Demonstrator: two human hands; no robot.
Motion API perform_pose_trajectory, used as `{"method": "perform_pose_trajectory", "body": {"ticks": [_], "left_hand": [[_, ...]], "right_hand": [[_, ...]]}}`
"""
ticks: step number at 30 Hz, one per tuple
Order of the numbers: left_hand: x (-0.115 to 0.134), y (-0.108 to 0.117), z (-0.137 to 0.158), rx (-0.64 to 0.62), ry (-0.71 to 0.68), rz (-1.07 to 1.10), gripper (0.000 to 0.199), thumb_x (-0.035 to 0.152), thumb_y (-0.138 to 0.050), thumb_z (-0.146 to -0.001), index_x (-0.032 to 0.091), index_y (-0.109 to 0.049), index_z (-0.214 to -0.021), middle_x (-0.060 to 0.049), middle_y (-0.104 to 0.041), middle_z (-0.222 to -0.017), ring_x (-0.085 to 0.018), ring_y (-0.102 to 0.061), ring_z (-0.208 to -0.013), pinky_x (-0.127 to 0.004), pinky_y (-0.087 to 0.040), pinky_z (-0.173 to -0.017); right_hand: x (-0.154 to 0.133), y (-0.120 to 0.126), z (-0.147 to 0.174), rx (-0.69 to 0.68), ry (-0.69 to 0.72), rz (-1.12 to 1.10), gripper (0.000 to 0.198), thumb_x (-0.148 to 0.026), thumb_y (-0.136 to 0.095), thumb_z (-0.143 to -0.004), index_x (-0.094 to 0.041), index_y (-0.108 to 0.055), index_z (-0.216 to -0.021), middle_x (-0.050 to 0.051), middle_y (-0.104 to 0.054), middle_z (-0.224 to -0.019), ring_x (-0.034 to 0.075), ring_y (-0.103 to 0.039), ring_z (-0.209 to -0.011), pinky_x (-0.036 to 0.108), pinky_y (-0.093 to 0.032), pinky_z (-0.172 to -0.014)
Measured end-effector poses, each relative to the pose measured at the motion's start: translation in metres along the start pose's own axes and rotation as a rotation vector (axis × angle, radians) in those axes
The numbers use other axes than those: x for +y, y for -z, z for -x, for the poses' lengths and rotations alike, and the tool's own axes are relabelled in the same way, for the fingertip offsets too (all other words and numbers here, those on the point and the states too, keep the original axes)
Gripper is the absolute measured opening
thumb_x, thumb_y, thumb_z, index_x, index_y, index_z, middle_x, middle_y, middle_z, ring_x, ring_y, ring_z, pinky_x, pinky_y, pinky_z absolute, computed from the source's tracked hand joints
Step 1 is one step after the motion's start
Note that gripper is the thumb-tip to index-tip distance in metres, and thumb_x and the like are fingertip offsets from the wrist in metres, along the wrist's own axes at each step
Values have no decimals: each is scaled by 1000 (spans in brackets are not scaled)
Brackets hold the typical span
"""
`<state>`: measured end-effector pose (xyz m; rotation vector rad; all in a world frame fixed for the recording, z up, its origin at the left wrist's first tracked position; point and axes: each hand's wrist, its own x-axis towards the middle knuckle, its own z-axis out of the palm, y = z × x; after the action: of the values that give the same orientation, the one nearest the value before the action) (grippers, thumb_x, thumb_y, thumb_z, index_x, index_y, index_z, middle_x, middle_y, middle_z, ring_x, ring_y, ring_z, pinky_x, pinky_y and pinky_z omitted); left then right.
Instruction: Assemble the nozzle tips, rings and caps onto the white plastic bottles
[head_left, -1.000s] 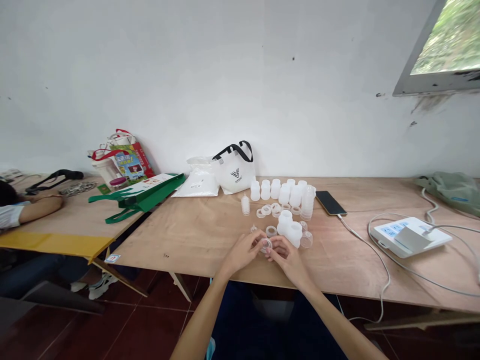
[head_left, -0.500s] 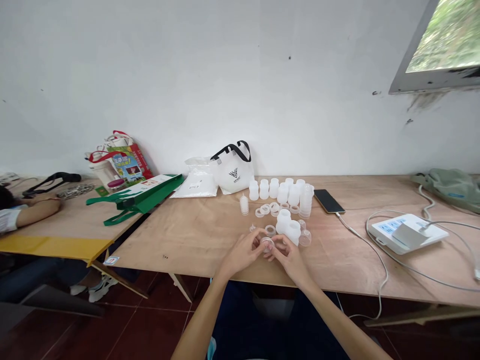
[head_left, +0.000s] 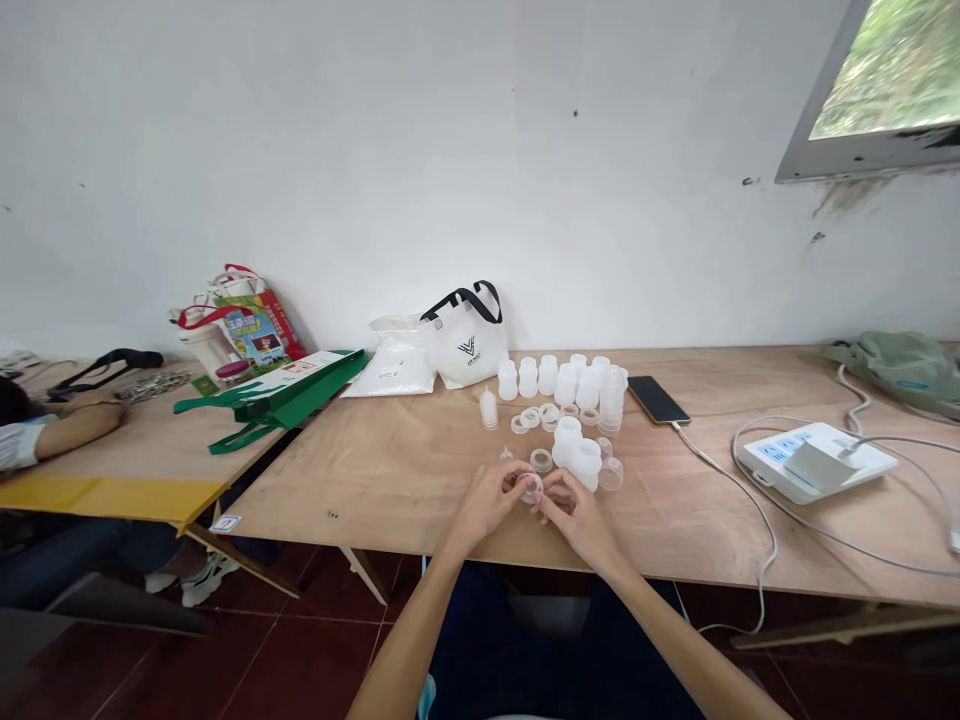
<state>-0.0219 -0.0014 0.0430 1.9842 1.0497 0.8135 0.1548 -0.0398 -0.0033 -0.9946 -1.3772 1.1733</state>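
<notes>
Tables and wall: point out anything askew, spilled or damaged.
The wall is marked: a brownish stain runs below the window frame. The green bag lies on its side where the two tables meet. No spill shows; the clear ring between the left hand and right hand is too small to check for damage.

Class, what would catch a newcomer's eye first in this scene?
Probably the bright green bag, lying left of centre. Next, the left hand and right hand at lower centre, holding a small clear piece between them. Just beyond stand white bottles, with a dark phone to their right.
</notes>
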Motion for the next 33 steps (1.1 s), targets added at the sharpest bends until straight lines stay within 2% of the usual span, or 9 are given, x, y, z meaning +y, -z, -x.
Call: {"method": "perform_pose_trajectory", "body": {"ticks": [4, 9, 12, 15, 18, 24, 27, 33], "left_hand": [[0, 3, 2, -16, -53, -32, 22, 33, -55, -98, 20, -72, -96, -2, -74, -87, -16, -65, -78, -24, -45, -68], [-1, 0, 2, -9, -22, -47, 21, 33, -55, -97, 20, -72, -96, -1, -72, -84, -16, -64, -76, -24, -46, -69], [2, 0, 3, 25, -14, -50, 24, 38, -53, -99, 22, -71, -105, -2, -74, -94, -17, -65, -82, -25, -48, -73], [6, 2, 6, -35, -40, -66, 31, 42, -47, -102, 23, -70, -110, -3, -74, -102, -18, -66, -88, -27, -49, -77], [9, 4, 6, -64, -34, -48, 33, 41, -42, -104, 22, -69, -110, -4, -74, -101, -19, -66, -89, -27, -49, -77], [6, -1, 2, 42, 28, -27, 17, 31, -56, -94, 20, -69, -94, -1, -72, -86, -18, -65, -79, -26, -46, -69], [6, -3, 2, 65, 33, -36, 11, 23, -56, -88, 20, -66, -86, 0, -68, -81, -16, -62, -76, -25, -43, -66], [8, -5, 2, 79, 88, -11, 9, 21, -55, -85, 20, -64, -83, 2, -65, -74, -14, -58, -69, -25, -40, -64]], "right_hand": [[-3, -1, 2, -3, -2, 57, 26, -47, -70, -89, -26, -55, -89, 1, -76, -81, 21, -71, -76, 34, -53, -71], [0, 0, 1, 11, -24, 39, 27, -48, -72, -88, -26, -55, -88, 2, -77, -83, 22, -73, -78, 34, -55, -71], [0, 1, 0, 29, -31, -28, 31, -51, -73, -86, -26, -57, -90, 3, -78, -87, 23, -74, -81, 35, -58, -71], [-1, 0, 0, 31, -26, -70, 33, -53, -74, -85, -25, -57, -91, 4, -78, -91, 24, -75, -86, 35, -60, -71], [-2, -1, 0, 19, -17, -71, 35, -54, -74, -85, -25, -57, -93, 5, -77, -94, 25, -75, -92, 37, -62, -72], [-4, -1, 1, 15, -20, -13, 33, -53, -75, -84, -27, -57, -92, 3, -77, -93, 25, -75, -87, 38, -60, -77], [-3, -1, 2, 8, -19, 60, 32, -53, -76, -83, -27, -58, -91, 2, -76, -88, 23, -73, -82, 38, -57, -79], [-5, -1, 4, 5, -2, 132, 27, -50, -70, -88, -27, -56, -92, 1, -75, -84, 23, -72, -81, 37, -55, -79]]}}
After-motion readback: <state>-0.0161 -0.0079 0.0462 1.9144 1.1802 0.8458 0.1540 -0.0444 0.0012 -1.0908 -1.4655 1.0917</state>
